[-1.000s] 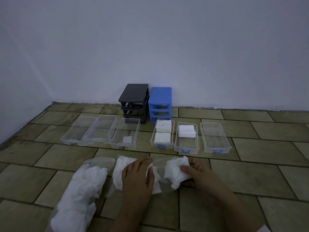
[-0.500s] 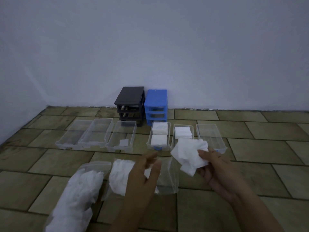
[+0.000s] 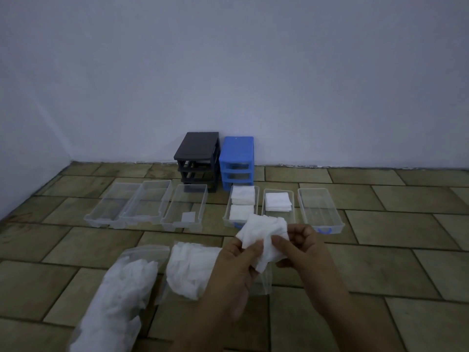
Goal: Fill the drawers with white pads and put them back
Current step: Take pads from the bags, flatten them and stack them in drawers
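Note:
Both my left hand [image 3: 236, 270] and my right hand [image 3: 302, 250] pinch a crumpled bunch of white pads [image 3: 265, 233] above the floor, in front of the blue-handled clear drawers. The nearest drawer [image 3: 225, 217] holds two pad stacks, the middle drawer [image 3: 293, 204] holds one stack at its far end, and the right drawer [image 3: 319, 212] is empty. Three more clear drawers [image 3: 142, 207] lie to the left; the rightmost of them holds one small pad. A black drawer frame [image 3: 198, 158] and a blue drawer frame [image 3: 237, 161] stand at the wall.
Two clear plastic bags of white pads lie on the tiled floor near me: a long bag [image 3: 121, 290] at the left and an open bag [image 3: 190, 268] under my left wrist. A white wall closes the back and left side.
My right hand lifted the bunch of pads out of the open bag. My left hand left the bag and came up to grip the same bunch.

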